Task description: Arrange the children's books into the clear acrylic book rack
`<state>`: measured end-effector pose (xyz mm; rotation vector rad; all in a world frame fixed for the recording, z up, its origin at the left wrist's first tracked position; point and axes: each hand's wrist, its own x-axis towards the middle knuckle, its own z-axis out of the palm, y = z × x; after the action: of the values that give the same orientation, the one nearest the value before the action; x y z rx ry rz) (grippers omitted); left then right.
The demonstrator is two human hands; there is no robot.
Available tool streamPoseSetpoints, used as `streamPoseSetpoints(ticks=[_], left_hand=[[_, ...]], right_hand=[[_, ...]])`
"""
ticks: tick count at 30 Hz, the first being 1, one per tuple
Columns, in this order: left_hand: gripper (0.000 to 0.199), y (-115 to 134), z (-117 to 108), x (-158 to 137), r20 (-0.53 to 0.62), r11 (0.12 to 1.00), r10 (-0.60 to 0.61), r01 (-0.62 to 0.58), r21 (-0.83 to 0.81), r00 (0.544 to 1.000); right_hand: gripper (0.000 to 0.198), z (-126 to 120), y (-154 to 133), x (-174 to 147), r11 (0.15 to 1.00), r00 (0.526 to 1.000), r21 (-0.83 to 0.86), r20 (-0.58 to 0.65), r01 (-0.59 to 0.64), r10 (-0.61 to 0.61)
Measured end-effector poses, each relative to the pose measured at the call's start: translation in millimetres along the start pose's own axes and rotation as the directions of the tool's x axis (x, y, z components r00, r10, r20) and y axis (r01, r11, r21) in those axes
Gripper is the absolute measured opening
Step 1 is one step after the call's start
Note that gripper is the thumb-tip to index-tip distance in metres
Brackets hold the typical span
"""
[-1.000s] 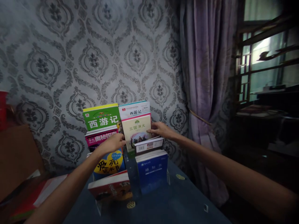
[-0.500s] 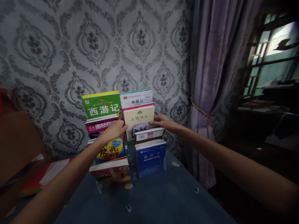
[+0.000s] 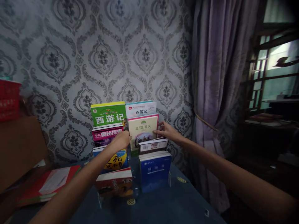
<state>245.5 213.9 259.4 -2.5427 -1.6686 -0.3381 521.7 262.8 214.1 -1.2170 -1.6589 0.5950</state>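
Observation:
A cream book (image 3: 143, 130) with green title characters stands in the right-hand column of a two-column book rack. My left hand (image 3: 122, 140) is closed at its left edge, thumb against the cover. My right hand (image 3: 167, 132) grips the opposite edge, thumb on the front and fingers bent behind. Behind the cream book rises a white book (image 3: 141, 109); in front are a dark book with a barcode (image 3: 153, 146) and blue booklets (image 3: 155, 172). The left column holds a green book (image 3: 108, 115), a magenta one (image 3: 105, 133) and a yellow-and-blue one (image 3: 120, 160), partly covered by my left forearm.
A reddish-brown book (image 3: 116, 185) stands at the front left of the rack, on a dark blue table (image 3: 161, 208). Left lie a red folder (image 3: 72, 172) and a cardboard box (image 3: 21, 149) below a red basket (image 3: 9, 99). Patterned wall behind; purple curtain (image 3: 210, 77) at right.
The view has tilted up and shifted slightly left, so the rack appears lower and further right. Both hands stay at the cream book's edges, and it keeps its place among the other books.

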Motion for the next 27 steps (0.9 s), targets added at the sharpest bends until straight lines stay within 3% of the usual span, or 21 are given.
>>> streamPoseSetpoints(ticks=[5,12,21,27], left_hand=[[0.034,1,-1,-2,0.020,1.000,0.000,0.000,-0.008,1.000],[0.034,1,0,-1,0.001,0.999,-0.015,0.015,0.044,1.000],[0.036,5,-3,-9,0.001,0.998,-0.008,0.008,0.067,1.000],[0.035,6,-6,-17,0.021,0.998,0.013,-0.014,0.062,1.000]], right_hand=[[0.037,0,-9,-2,0.999,0.998,-0.052,0.056,-0.015,0.018],[0.042,-9,-18,-10,0.992,0.986,0.092,0.149,-0.087,0.073],[0.038,-13,-14,-14,0.960,0.984,0.240,0.140,-0.145,0.114],[0.036,-14,-18,-17,0.965,0.985,0.215,0.111,-0.152,0.131]])
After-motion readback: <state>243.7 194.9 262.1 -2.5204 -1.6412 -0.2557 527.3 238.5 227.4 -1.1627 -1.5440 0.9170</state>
